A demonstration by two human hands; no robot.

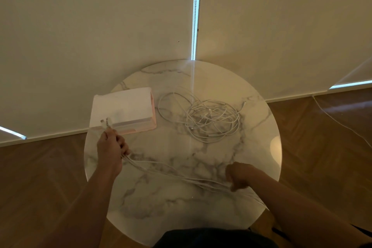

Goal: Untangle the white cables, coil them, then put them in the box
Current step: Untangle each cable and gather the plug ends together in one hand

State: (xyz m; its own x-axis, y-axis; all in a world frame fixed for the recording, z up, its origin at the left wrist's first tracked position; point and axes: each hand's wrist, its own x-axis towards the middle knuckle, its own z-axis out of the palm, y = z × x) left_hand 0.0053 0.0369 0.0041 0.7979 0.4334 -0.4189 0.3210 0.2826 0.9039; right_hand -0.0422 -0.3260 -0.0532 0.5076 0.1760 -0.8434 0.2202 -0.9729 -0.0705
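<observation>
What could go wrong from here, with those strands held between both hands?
1. Several white cables run bunched between the left hand and the right hand. Coiled as one bundle, they would likely keep their tangles.
2. Their tails trail past the right hand to the edge of the round marble table, where they could snag or slide off.
3. The tangled pile of white cables beside the white-and-pink box is unsorted, and a hidden link to the bunch could drag it.

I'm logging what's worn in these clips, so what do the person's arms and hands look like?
The left hand and right hand are bare, no gloves. Both forearms are bare, with no sleeves in view. No watch, bracelet or ring shows, though the light is dim. A dark garment shows at the bottom edge.
</observation>
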